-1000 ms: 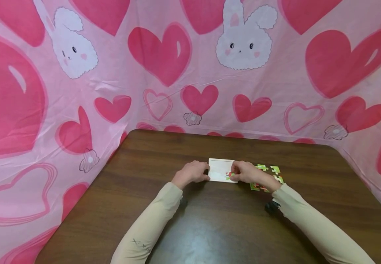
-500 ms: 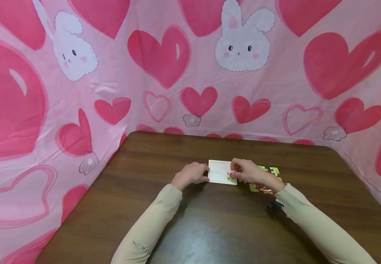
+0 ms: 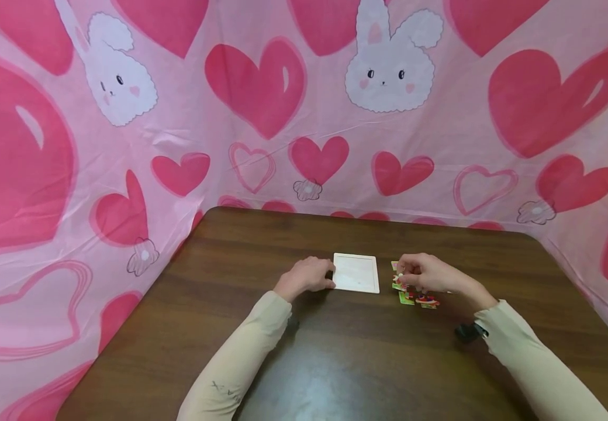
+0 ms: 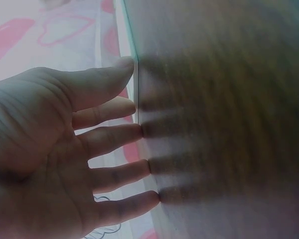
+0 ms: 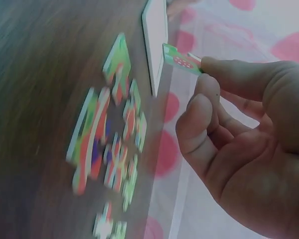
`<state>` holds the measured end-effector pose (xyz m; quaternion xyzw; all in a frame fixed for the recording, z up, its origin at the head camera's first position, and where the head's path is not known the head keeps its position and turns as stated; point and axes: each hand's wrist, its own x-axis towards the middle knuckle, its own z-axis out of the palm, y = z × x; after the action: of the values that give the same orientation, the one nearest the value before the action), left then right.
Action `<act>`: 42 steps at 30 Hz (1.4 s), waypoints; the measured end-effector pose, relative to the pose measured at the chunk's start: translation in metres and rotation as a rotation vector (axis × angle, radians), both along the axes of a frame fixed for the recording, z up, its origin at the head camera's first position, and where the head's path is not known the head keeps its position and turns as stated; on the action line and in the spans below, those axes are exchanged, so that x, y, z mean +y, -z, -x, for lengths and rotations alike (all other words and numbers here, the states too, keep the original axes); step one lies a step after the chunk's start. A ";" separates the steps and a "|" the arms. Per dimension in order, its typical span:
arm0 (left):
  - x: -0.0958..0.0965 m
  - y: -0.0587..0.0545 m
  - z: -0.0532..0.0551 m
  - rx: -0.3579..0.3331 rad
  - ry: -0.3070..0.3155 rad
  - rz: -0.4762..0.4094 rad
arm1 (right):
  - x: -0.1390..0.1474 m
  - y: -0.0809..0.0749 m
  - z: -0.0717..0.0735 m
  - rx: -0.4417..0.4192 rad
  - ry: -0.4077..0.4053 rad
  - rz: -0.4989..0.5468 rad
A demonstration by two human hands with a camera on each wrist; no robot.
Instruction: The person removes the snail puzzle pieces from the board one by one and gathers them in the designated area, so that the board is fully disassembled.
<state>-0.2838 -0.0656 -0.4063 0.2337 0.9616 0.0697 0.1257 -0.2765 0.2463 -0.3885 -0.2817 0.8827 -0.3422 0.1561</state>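
Observation:
A white rectangular puzzle board (image 3: 355,273) lies flat on the brown table. My left hand (image 3: 306,275) is at its left edge. In the left wrist view the fingers (image 4: 117,174) are spread and nearly straight, tips on the table, with the thumb against the board's rim. To the right of the board, my right hand (image 3: 432,272) is raised over several jigsaw pieces (image 3: 427,300). Between thumb and index finger it pinches a green and red jigsaw piece (image 5: 182,60). The loose pieces (image 5: 92,139) lie below it, coloured green, red and blue; some are hidden by the hand in the head view.
The wooden table (image 3: 314,362) has rounded far corners. Behind and beside it hangs a pink cloth (image 3: 188,105) with hearts and rabbits. A dark wrist device (image 3: 469,332) sits by the right cuff.
My right hand lifts the jigsaw piece off the white board and moves right, over the loose pieces. The board's face now shows bare. The left hand stays in place.

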 end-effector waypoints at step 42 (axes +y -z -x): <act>-0.001 -0.001 0.000 0.006 0.006 -0.003 | 0.088 0.007 -0.001 -0.262 -0.002 -0.128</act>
<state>-0.2837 -0.0665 -0.4048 0.2367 0.9613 0.0699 0.1226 -0.2753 0.3339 -0.3958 -0.2250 0.8744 -0.3191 0.2881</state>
